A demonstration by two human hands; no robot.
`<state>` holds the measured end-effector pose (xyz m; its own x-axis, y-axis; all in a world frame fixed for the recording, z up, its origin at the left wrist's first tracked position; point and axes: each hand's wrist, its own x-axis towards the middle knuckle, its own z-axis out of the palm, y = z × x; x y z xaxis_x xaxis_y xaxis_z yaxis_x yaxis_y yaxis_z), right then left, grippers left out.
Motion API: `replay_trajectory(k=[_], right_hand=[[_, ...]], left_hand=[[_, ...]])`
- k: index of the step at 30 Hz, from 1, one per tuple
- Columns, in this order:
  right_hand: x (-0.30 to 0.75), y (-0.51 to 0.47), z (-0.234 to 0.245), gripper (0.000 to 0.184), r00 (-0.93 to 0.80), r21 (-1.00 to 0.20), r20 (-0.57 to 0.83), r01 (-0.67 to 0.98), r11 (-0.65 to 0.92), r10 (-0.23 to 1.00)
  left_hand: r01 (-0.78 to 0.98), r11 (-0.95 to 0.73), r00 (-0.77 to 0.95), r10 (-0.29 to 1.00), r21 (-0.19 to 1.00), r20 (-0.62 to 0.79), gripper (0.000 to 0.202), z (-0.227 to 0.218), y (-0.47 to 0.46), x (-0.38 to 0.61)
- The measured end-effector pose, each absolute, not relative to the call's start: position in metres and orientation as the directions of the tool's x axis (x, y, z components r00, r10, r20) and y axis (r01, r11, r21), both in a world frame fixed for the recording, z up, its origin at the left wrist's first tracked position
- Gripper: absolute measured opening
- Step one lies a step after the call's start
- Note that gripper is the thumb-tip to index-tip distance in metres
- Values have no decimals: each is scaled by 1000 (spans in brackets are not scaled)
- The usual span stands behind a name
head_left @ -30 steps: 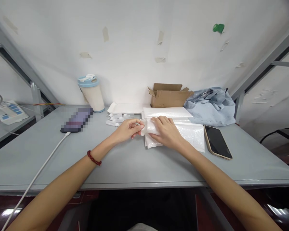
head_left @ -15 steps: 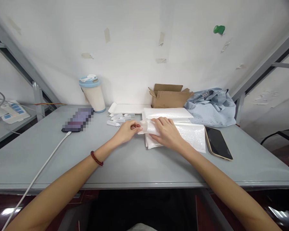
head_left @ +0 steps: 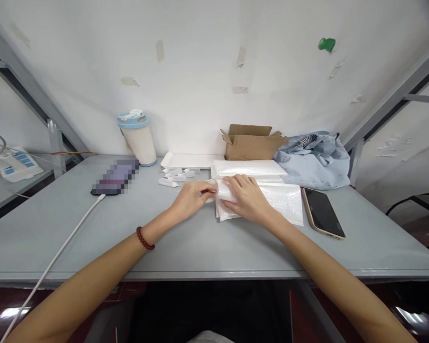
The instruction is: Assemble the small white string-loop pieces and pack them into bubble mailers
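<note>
My right hand (head_left: pixel 246 194) is wrapped over a small white wrapped roll (head_left: pixel 226 190) that looks like bubble wrap. Thumb and fingertips of my left hand (head_left: pixel 194 196) are pinched together at the roll's left end; whatever else they hold is hidden. Beneath and to the right of my right hand lie white bubble mailers (head_left: pixel 284 202), overlapping on the desk. Several small translucent white plastic pieces with thin strings (head_left: pixel 177 176) lie just beyond my left hand.
A phone (head_left: pixel 323 213) lies right of the mailers, another phone (head_left: pixel 116 176) with a cable at left. Behind stand a tumbler (head_left: pixel 139 140), a white tray (head_left: pixel 191 161), an open cardboard box (head_left: pixel 252 146) and crumpled blue cloth (head_left: pixel 316 164). The grey desk (head_left: pixel 200 252) ends in a front edge.
My left hand has moved slightly right, its fingers now pressing at the roll's end and covering more of it. My right hand has barely moved.
</note>
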<state>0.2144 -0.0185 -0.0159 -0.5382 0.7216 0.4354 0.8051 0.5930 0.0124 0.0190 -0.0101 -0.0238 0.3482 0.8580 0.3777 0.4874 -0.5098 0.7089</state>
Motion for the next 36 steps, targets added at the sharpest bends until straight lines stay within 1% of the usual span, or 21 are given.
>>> replay_trajectory(k=[4,7,9,12,15,16,17,18,19,20,21,22,23,24,25,27,29,33,36], right_hand=[[212,-23,-13,42,-565,-12,433,776,631,702],[211,-26,-11,40,-579,-36,432,755,655,692],[211,-27,-9,39,-581,-48,438,747,663,686],[212,-26,-8,39,-571,-55,458,747,663,682],[213,-24,-8,43,-553,-55,490,752,657,674],[213,-24,-8,44,-548,-55,500,753,656,671],[214,-24,-9,44,-545,-54,506,753,656,668],[214,-24,-9,44,-545,-53,510,752,657,665],[214,-24,-9,43,-547,-52,512,750,660,662],[214,-24,-8,42,-553,-50,512,745,666,657],[214,-24,-8,42,-565,-46,509,736,676,649],[214,-25,-8,42,-583,-40,504,721,692,637],[214,-26,-7,43,-606,-33,498,701,712,620],[213,-26,-6,43,-631,-26,491,678,735,600],[213,-27,-6,44,-656,-20,485,652,758,578],[213,-29,-4,46,-696,-9,476,608,794,538],[213,-30,-3,46,-716,-4,469,584,812,517],[210,-33,-5,45,-736,5,462,559,829,494],[209,-33,-6,46,-749,51,476,547,835,461]], left_hand=[[378,-547,412,822,747,393,23,-23,-18,25],[359,-567,458,799,741,390,27,-20,-22,26],[352,-591,456,786,726,419,27,-19,-24,25],[351,-615,365,784,706,502,22,-17,-24,24],[416,-551,152,826,723,543,16,-15,-21,23],[435,-495,74,852,752,518,19,-14,-19,22],[437,-418,16,889,796,459,27,-13,-17,21],[416,-329,1,933,848,361,35,-12,-15,19],[378,-233,47,971,896,233,40,-11,-13,18],[333,-138,148,985,933,93,40,-11,-11,16],[292,-52,271,962,955,-31,37,-10,-11,14],[266,14,385,915,964,-119,33,-10,-11,13],[255,51,462,871,966,-168,30,-10,-11,13],[258,64,493,850,964,-188,27,-10,-12,13],[275,58,483,854,960,-190,23,-10,-14,14],[328,26,415,894,944,-169,17,-9,-17,17],[358,13,347,927,934,-146,18,-9,-19,21],[311,28,299,946,950,-126,22,-17,-19,27],[267,3,293,952,964,-84,21,-27,-19,29]])
